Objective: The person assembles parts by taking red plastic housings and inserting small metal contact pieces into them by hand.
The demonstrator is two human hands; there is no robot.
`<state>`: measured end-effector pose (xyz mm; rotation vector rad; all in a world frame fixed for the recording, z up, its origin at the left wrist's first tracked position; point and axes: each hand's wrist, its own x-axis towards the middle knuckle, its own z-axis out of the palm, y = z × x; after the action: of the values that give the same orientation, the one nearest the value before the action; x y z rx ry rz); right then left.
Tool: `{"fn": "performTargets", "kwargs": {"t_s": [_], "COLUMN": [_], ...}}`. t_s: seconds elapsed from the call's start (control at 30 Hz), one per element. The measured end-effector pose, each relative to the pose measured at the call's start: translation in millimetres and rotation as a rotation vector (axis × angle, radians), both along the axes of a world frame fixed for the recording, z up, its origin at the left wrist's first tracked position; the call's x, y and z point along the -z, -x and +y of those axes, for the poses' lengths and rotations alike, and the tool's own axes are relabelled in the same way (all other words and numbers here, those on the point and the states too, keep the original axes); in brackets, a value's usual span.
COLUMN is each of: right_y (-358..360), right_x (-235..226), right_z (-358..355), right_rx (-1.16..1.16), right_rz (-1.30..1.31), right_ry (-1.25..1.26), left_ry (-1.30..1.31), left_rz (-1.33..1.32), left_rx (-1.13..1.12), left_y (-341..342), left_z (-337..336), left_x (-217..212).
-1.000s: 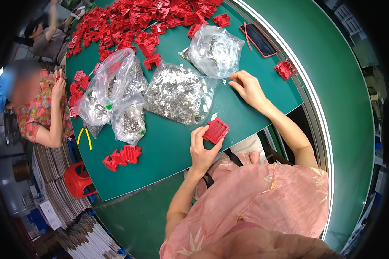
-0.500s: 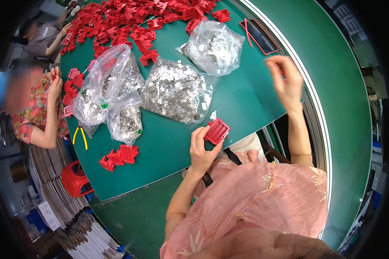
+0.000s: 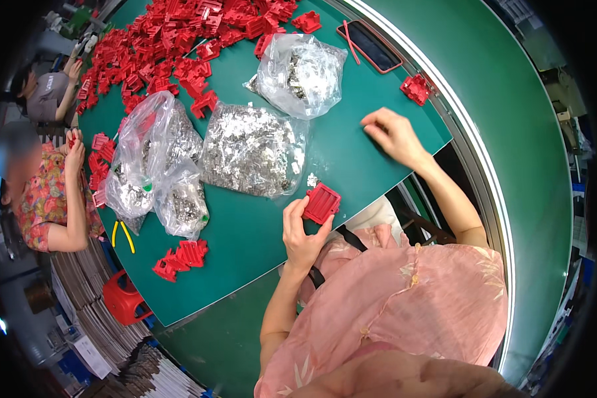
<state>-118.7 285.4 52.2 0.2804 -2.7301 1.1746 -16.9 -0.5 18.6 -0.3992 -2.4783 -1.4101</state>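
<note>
Between the thumb and fingers of my left hand (image 3: 301, 233) is a red plastic part (image 3: 322, 203), a squarish tray with raised ribs, held over the near edge of the green table. A few small metal pieces (image 3: 312, 180) lie just beyond it. My right hand (image 3: 395, 139) is over the table's right side, empty as far as I can see, its thumb apart from loosely bent fingers. Beyond that hand, another red part (image 3: 415, 89) rests by the right edge. A clear bag of small silvery metal pieces (image 3: 253, 151) lies left of centre.
Red parts are heaped (image 3: 179, 40) at the far side. More clear bags (image 3: 302, 73) stand around, with yellow-handled pliers (image 3: 122, 237) and a few red parts (image 3: 181, 259) at left. A phone (image 3: 371, 46) lies far right. Co-workers (image 3: 60, 192) sit along the left side.
My right hand has moved left and in over the table, away from the red part at the right edge, which now shows fully. My left hand still holds its red part.
</note>
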Motion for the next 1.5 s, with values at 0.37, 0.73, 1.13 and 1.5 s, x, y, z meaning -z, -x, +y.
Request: {"fn": "performTargets", "kwargs": {"t_s": [0.37, 0.73, 1.13, 1.5], "right_y": [-21.0, 16.1, -6.9, -6.3], "right_x": [-7.2, 9.1, 8.6, 17.2], "right_z": [-69.3, -57.1, -106.8, -99.6], "right_rx": [-0.431, -0.23, -0.45, -0.388], "right_rz": [0.069, 0.184, 0.09, 0.029], "right_ry": [0.022, -0.181, -0.12, -0.075], "left_ry": [-0.252, -0.285, -0.053, -0.049], "left_rz": [0.124, 0.047, 0.224, 0.126], "left_rx": [-0.049, -0.079, -0.071, -0.123], "left_y": [-14.1, -14.3, -10.1, -7.5], "left_z": [-15.6, -14.2, -9.9, -4.3], "left_x": [17.1, 19.3, 8.1, 4.1]}}
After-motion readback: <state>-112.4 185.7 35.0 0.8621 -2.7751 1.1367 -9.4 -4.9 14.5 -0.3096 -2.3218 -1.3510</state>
